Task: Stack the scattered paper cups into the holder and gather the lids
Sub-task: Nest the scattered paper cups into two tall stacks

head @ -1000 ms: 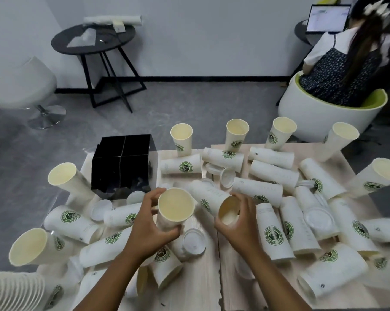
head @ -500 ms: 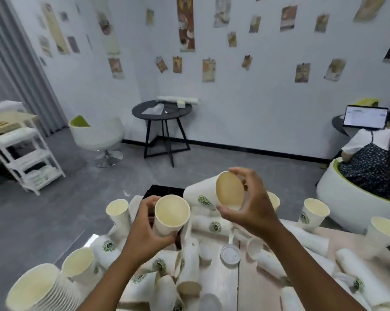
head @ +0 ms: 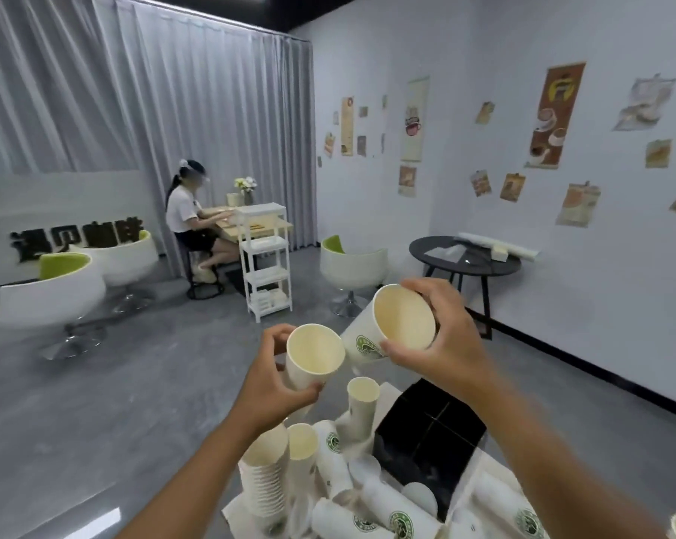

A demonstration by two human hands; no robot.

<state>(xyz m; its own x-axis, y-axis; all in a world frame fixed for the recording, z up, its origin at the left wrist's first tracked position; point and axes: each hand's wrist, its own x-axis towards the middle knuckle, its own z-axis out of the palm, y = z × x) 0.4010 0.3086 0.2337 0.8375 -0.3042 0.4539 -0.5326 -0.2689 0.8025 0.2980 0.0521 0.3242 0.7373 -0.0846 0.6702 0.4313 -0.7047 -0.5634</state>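
1. The left hand [head: 270, 387] grips one upright cup [head: 315, 354], mouth open toward the camera.
2. The right hand [head: 441, 344] holds a second cup [head: 390, 330] tilted, base just beside that mouth; level it to nest cleanly.
3. Both are raised above the tabletop's left edge, with open air around them; the stack [head: 264, 480] and holder [head: 425, 433] stand below.
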